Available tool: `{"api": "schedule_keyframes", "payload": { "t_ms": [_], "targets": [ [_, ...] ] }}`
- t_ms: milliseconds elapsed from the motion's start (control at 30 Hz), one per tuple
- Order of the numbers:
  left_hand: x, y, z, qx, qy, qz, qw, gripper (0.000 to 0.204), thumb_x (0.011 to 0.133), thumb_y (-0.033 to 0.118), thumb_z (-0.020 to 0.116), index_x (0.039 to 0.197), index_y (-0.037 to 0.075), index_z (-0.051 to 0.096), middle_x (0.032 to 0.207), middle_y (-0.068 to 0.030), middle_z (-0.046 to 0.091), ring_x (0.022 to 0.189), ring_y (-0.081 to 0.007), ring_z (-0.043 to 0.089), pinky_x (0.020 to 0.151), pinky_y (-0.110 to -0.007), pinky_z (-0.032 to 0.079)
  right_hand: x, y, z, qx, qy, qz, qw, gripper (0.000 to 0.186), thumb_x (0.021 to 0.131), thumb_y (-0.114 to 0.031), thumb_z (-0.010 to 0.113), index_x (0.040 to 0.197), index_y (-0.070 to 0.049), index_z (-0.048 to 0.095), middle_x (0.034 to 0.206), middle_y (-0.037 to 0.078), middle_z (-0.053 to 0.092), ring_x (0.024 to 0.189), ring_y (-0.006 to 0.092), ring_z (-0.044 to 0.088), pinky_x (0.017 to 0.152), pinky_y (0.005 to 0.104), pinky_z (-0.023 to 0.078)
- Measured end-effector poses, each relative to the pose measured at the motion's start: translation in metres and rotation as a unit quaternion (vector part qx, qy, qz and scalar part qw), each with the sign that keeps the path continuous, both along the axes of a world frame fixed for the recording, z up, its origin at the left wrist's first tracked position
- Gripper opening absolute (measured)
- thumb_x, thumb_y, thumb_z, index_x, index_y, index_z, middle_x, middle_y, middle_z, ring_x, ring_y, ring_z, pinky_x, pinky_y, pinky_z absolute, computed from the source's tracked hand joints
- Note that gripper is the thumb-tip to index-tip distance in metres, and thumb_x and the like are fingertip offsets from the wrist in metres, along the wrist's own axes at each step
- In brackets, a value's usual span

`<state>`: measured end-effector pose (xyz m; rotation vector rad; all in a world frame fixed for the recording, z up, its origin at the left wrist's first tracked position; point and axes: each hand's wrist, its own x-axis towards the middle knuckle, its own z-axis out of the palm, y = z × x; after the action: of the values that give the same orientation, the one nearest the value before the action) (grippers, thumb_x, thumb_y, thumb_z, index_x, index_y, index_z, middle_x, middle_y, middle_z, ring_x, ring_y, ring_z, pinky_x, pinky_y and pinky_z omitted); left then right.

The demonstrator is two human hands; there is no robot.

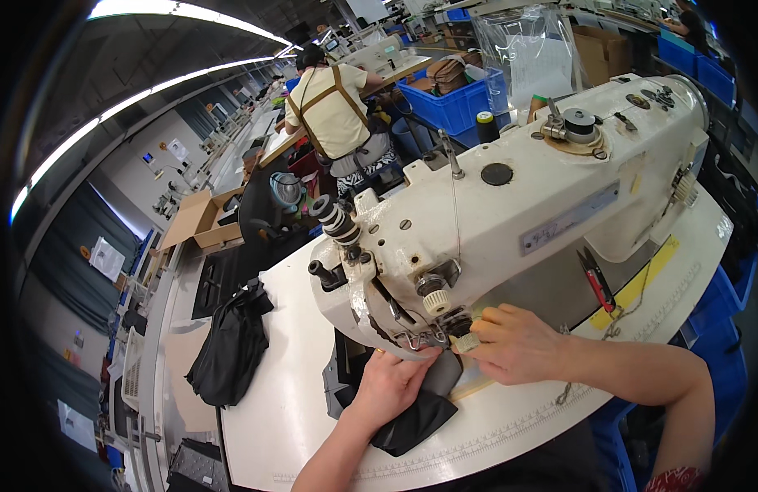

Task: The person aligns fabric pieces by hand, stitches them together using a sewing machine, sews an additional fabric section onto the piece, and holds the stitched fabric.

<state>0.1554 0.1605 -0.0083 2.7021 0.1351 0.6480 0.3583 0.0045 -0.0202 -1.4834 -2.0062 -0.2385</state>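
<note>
Forearm (641, 373) crosses tabletop edge (518, 436) near fabric (416, 426).

Black-and-grey fabric piece (416, 425): limp, rumpled, lying on the white counter (293, 344), upper part under the machine's needle end | industrial sewing machine (493, 205): off-white, scuffed, upright on the same counter, body running toward the upper right

Ceiling lights (133, 7) (white), dark curtains (88, 230)

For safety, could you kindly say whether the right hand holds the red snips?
No, the red snips lie apart from the right hand.
</note>
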Motion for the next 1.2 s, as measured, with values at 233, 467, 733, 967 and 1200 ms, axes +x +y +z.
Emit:
{"api": "schedule_keyframes", "payload": {
  "t_ms": [233,467,733,967,1200],
  "targets": [
    [0.003,0.002,-0.002,0.036,-0.026,-0.016,0.999,0.026,0.086,0.003,0.072,0.112,0.007,0.07,0.098,-0.0123,0.066,0.08,-0.0317,0.065,0.069,-0.039,0.051,0.0,0.003,-0.002,-0.023,-0.031,0.006,0.999,0.031,0.077,-0.014,0.07,0.107,-0.01,0.07,0.107,0.002,0.063,0.097,0.0223,0.059,0.085,0.0347,0.047],
    [0.004,-0.003,0.011,0.039,0.032,-0.022,0.998,0.034,0.084,-0.001,0.07,0.116,0.01,0.071,0.104,-0.0094,0.065,0.085,-0.0279,0.061,0.071,-0.039,0.048,-0.002,0.001,0.004,-0.053,-0.08,0.012,0.995,0.04,0.077,-0.017,0.07,0.117,-0.014,0.07,0.11,0.003,0.062,0.097,0.0232,0.059,0.088,0.0362,0.047],
    [-0.009,0.003,0.007,0.012,0.043,-0.032,0.999,0.044,0.072,-0.006,0.068,0.11,0.014,0.077,0.112,-0.0079,0.071,0.105,-0.0286,0.066,0.091,-0.04,0.053,0.0,-0.003,-0.002,-0.007,-0.072,0.025,0.997,0.037,0.076,-0.021,0.07,0.113,-0.023,0.073,0.097,0.003,0.061,0.087,0.02,0.059,0.077,0.0343,0.045],
    [-0.006,0.004,0.005,0.026,0.018,-0.04,0.999,0.048,0.07,-0.01,0.069,0.109,0.017,0.078,0.114,-0.007,0.07,0.097,-0.0265,0.066,0.088,-0.037,0.052,0.003,0.0,-0.009,0.017,-0.067,0.021,0.997,0.036,0.076,-0.024,0.071,0.112,-0.027,0.075,0.091,0.006,0.059,0.085,0.0215,0.058,0.074,0.035,0.045],
    [-0.006,0.003,0.002,0.05,-0.002,-0.037,0.998,0.043,0.074,-0.007,0.072,0.11,0.016,0.075,0.111,-0.006,0.071,0.085,-0.0236,0.066,0.079,-0.034,0.049,0.0,-0.003,-0.003,0.003,-0.014,0.03,0.999,0.03,0.073,-0.015,0.071,0.103,-0.017,0.075,0.101,-0.002,0.06,0.088,0.0182,0.058,0.081,0.0339,0.047]
  ]
}}
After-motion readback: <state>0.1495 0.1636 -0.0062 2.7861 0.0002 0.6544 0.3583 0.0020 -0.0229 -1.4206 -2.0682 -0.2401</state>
